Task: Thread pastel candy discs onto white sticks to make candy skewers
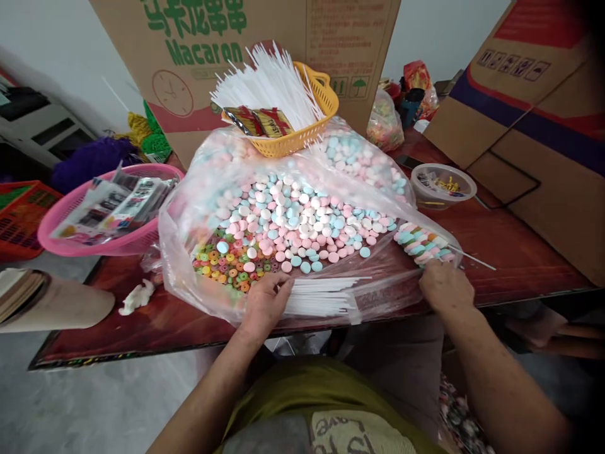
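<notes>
My left hand [266,304] is at the front of a large clear plastic bag [177,252], its thumb and fingers drawn together. It lies between colourful ring-shaped candies [227,265] and the left ends of a bundle of white sticks [321,296]. Whatever is in its fingertips is too small to make out. Over on the right, my right hand [447,287] has its fingers curled at the near end of several candy skewers [421,243] with twisted pastel pieces. Its fingertips are partly hidden. Pink, white and blue round candies [302,217] are heaped in the bag's middle.
Behind the heap, a yellow basket [293,144] holds many white sticks and small packets. A pink basket [61,236] of printed packaging stands left, a clear round tub [443,183] right. Large cardboard boxes [350,50] rise behind. The red table's [142,340] front edge is close to me.
</notes>
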Action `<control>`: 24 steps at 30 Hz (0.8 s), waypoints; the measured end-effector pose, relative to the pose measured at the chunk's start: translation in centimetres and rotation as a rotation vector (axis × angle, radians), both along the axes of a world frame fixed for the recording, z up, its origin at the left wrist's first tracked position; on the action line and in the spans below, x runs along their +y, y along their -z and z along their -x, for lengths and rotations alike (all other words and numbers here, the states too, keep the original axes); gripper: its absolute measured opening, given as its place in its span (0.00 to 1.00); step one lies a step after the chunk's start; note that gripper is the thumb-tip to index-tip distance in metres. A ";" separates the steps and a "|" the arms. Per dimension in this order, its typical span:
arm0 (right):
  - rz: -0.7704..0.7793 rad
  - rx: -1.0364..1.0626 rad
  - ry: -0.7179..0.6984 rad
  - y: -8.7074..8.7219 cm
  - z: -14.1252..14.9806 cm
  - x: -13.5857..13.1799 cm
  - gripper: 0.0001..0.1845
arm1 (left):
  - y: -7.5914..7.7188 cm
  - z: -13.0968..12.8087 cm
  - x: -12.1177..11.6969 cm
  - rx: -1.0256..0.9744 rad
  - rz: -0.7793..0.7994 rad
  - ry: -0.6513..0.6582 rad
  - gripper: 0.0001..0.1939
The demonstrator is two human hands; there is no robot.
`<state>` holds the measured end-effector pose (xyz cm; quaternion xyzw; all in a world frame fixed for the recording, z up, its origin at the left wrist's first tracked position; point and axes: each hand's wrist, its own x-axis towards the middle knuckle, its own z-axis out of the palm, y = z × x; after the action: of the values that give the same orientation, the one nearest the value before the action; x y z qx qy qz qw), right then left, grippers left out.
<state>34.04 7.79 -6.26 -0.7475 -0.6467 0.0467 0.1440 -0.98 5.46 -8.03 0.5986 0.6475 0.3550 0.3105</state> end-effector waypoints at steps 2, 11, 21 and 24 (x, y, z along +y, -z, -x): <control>-0.023 -0.144 0.079 -1.1 0.9 -0.2 0.16 | 0.2 0.5 -0.5 0.235 -0.048 0.049 0.08; 0.148 -0.204 -0.611 0.4 16.2 0.0 0.12 | -0.9 0.2 -0.6 0.460 0.054 0.327 0.10; 0.050 0.138 -0.605 -0.6 12.8 1.5 0.12 | -1.1 -1.2 4.5 0.617 0.078 0.144 0.09; 0.131 0.168 -0.474 -0.2 15.0 2.4 0.09 | -0.4 -1.3 3.7 0.557 0.018 0.131 0.08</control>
<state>19.00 10.22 -6.10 -0.5764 -0.7852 0.1827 0.1335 0.36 9.15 -7.62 0.7109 0.6709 0.1501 0.1484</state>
